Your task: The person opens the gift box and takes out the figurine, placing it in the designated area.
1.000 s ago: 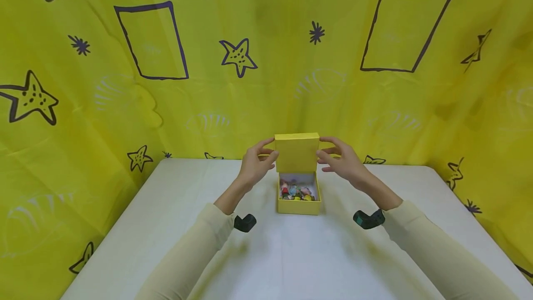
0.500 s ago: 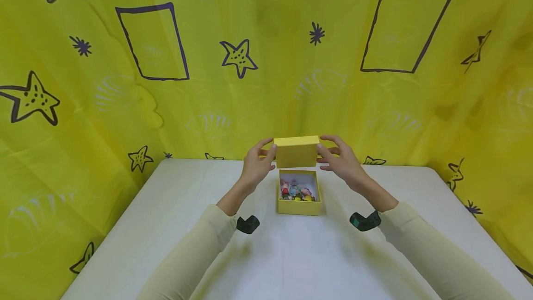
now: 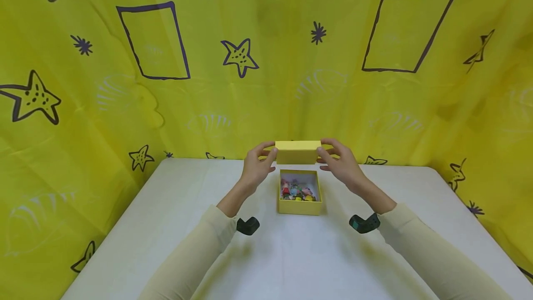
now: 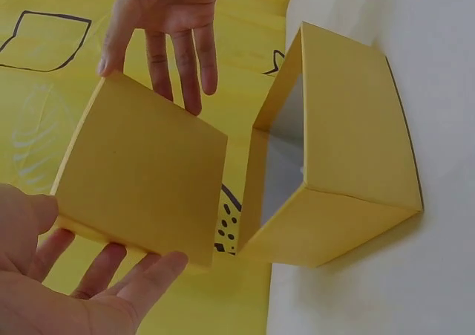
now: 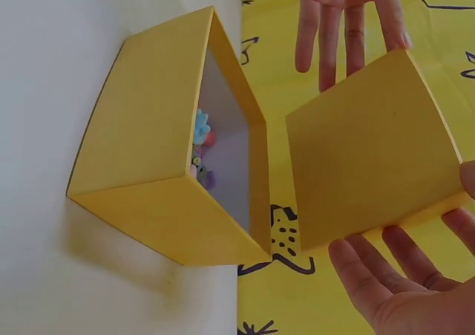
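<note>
A yellow box lid (image 3: 297, 155) is held up between both hands, above and behind the open yellow box (image 3: 300, 207). My left hand (image 3: 256, 165) pinches the lid's left side between thumb and fingers. On the opposite side my right hand (image 3: 342, 163) grips it the same way. In the left wrist view the lid (image 4: 145, 168) is tilted and apart from the box (image 4: 364, 119). Small colourful toy figures (image 3: 296, 191) lie inside the box; a few figures (image 5: 200, 149) also show past its rim in the right wrist view.
The box stands on a white table (image 3: 283, 253), toward its far edge. A yellow curtain (image 3: 275, 101) printed with starfish and frames hangs behind and at both sides. Dark wrist devices (image 3: 248, 226) sit at both cuffs.
The lid has tipped from nearly upright toward level, its lower edge rising off the back of the box, so more of the box's inside shows. Both hands keep hold of it.
</note>
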Tool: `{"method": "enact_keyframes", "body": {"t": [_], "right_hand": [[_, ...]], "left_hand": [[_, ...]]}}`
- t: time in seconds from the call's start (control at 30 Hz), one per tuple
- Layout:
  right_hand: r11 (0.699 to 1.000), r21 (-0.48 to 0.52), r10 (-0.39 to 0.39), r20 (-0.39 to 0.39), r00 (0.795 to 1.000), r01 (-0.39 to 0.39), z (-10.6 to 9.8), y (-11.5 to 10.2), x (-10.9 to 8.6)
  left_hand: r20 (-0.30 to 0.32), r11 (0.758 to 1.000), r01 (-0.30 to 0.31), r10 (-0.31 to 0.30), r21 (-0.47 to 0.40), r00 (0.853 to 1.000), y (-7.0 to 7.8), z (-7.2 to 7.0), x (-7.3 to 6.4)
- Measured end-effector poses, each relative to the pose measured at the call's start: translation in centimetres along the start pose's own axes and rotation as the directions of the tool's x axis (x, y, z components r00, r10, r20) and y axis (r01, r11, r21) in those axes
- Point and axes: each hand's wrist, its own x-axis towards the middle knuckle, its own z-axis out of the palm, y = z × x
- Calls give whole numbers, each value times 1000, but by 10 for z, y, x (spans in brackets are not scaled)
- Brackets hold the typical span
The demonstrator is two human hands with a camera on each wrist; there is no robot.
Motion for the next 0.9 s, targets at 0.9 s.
{"method": "enact_keyframes", "body": {"t": [0.9], "right_hand": [[992, 52, -125, 138, 983, 119, -23, 11, -11]], "left_hand": [[306, 969, 28, 50, -247, 951, -17, -27, -3]]}}
